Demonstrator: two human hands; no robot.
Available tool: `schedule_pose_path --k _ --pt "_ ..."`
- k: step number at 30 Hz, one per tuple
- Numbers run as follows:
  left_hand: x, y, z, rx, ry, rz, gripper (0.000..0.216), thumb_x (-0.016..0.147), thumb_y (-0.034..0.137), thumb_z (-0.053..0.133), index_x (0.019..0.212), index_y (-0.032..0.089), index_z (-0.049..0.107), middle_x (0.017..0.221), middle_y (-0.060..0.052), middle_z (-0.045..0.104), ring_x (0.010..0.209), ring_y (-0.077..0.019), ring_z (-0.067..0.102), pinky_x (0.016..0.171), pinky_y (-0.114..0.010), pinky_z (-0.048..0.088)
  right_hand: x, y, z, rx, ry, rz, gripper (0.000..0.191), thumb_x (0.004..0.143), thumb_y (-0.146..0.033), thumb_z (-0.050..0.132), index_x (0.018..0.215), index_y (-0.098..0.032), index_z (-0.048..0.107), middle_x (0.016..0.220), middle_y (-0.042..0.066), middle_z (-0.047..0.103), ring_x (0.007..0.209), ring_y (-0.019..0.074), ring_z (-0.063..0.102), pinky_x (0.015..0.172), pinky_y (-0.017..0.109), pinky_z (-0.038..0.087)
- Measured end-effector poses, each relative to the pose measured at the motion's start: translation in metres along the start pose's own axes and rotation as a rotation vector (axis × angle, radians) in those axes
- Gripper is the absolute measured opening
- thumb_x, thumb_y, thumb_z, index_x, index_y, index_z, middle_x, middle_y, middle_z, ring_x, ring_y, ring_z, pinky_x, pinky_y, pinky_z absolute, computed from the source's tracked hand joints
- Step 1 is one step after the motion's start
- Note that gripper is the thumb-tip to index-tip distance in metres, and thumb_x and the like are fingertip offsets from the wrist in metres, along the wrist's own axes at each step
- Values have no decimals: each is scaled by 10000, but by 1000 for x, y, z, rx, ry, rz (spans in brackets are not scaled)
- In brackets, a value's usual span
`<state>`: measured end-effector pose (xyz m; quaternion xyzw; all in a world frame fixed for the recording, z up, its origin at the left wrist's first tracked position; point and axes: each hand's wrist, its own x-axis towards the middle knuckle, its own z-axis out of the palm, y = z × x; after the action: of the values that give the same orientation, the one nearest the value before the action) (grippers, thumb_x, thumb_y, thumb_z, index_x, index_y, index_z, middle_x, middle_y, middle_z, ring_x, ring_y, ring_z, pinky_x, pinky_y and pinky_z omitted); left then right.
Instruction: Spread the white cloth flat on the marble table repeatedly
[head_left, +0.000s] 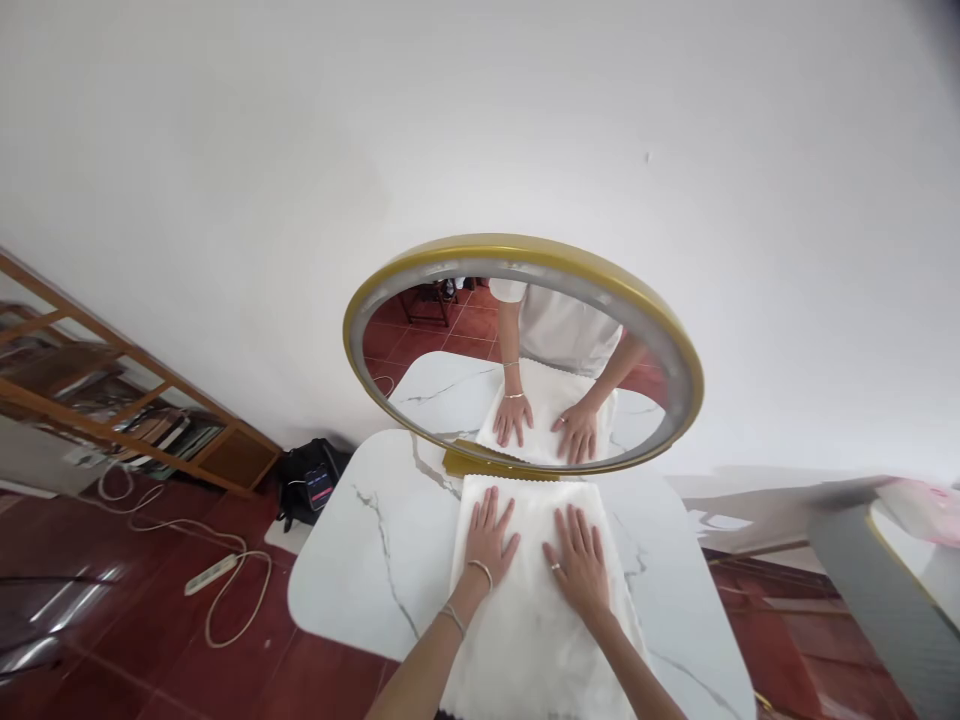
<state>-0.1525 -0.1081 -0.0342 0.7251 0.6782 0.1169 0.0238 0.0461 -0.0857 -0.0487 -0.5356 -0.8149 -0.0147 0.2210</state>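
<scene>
A white fluffy towel (525,620) lies spread along the middle of a white marble-look table (360,570). My left hand (489,535) rests flat on the towel with fingers spread, bracelets at the wrist. My right hand (579,560) lies flat beside it on the same towel, fingers stretched out, a ring on one finger. Both hands hold nothing. Just beyond the towel's far edge stands a round gold-framed mirror (525,258) that reflects the hands, the towel and a white shirt.
A white wall rises behind the mirror. On the red tile floor at left lie a power strip (211,574) with looping cable, a black bag (311,480) and a wooden shelf unit (112,400). Grey furniture (885,590) stands at right.
</scene>
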Motion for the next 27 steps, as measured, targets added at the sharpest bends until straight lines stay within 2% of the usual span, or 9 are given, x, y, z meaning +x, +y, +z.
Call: schedule_pose_path --k 7,13,20,24,27 --pt "-29 -80 -26 66 -15 -1 621 915 391 429 1479 278 196 1573 -62 102 1436 -265 123 1130 -470 225 2 -90 22 18 -7 17 669 950 -407 331 1505 -188 30 1546 126 181 1417 276 171 1112 513 178" --pt "-39 -143 -40 101 20 -27 597 922 378 412 1476 268 216 1569 -70 131 1431 -252 152 1134 -448 214 28 -152 35 69 -29 -19 663 953 -355 329 1504 -172 10 1544 129 179 1417 274 177 1117 514 169" --pt "-16 -202 -42 95 37 -51 590 917 355 415 1471 269 235 1567 -63 147 1429 -244 166 1138 -442 209 71 -193 62 83 -20 -85 679 942 -299 339 1501 -147 -14 1554 118 145 1427 258 136 1128 471 183" --pt "10 -231 -44 78 40 -51 583 911 367 425 1463 299 250 1565 -29 168 1427 -237 176 1136 -444 220 101 -213 84 57 -8 -76 682 935 -287 340 1501 -136 -8 1557 131 125 1422 284 142 1114 481 197" --pt "33 -248 -47 70 51 -55 568 915 375 416 1458 300 265 1558 -23 200 1427 -231 177 1135 -447 227 127 -225 105 26 5 -34 684 929 -264 325 1497 -99 -17 1537 160 191 1398 306 204 1092 486 226"
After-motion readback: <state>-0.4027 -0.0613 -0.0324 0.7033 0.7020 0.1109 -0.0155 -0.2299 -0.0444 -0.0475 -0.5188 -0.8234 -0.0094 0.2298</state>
